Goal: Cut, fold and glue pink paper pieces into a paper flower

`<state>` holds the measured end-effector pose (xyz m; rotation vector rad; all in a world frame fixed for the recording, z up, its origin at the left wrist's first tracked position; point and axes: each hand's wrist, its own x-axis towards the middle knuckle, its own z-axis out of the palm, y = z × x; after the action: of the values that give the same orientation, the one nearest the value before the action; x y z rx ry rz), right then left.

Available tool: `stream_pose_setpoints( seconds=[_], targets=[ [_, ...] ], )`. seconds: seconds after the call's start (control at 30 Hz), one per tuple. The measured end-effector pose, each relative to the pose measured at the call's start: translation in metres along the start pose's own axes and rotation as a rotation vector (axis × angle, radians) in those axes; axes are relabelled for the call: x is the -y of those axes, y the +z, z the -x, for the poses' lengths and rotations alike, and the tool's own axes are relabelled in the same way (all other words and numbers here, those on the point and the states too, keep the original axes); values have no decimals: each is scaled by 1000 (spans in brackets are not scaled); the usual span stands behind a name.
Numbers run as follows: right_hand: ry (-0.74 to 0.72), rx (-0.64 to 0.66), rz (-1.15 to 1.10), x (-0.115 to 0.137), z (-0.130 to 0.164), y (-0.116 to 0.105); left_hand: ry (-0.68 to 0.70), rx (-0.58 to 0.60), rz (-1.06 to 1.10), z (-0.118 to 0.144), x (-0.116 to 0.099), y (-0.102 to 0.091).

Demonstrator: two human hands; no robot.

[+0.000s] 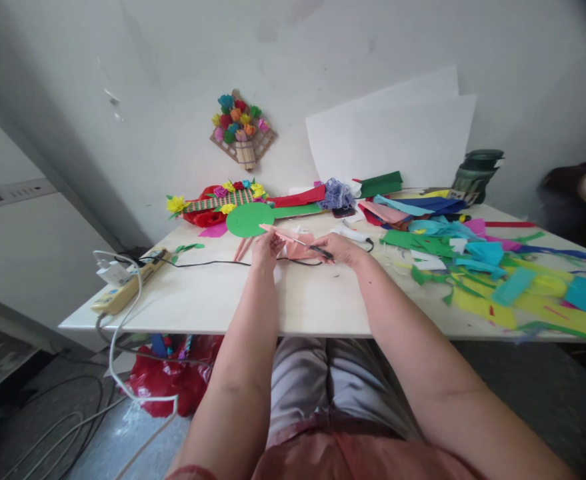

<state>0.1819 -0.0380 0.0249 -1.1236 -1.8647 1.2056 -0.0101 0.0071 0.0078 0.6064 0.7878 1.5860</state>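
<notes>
Pink paper strips [277, 239] are pinched in the left hand [267, 248]; a black-handled tool [317, 250] is gripped by the right hand [340, 250]. Careful alignment is needed next.

1. The left hand [267, 248] hides part of the pink paper strips [245, 248] it holds, so how many strips it holds cannot be told.
2. The right hand [340, 248] covers most of the dark tool [321, 252] in its grip; what kind of tool it is cannot be made out.
3. The red bag [173, 380] lies partly hidden under the desk [303, 307].
4. The desk's right end, with its coloured paper scraps [523, 287], is cut off by the picture's edge.
5. A dark, blurred shape [580, 193] at the right edge is unreadable.
6. The label on the green jar [475, 175] is too small to read.
7. The cables [47, 433] on the floor run out of the bottom edge.
</notes>
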Motion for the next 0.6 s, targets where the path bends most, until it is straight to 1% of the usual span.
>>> stream_pose_setpoints(
  seconds=[0.2,0.43,0.6],
  targets=[
    [-15,25,6,0,1,-1,7,16,32,-2,2,-1],
    [-13,32,15,2,3,-1,-31,9,43,1,1,3],
    [-6,41,18,1,1,0,-10,50,63,2,2,3]
  ],
)
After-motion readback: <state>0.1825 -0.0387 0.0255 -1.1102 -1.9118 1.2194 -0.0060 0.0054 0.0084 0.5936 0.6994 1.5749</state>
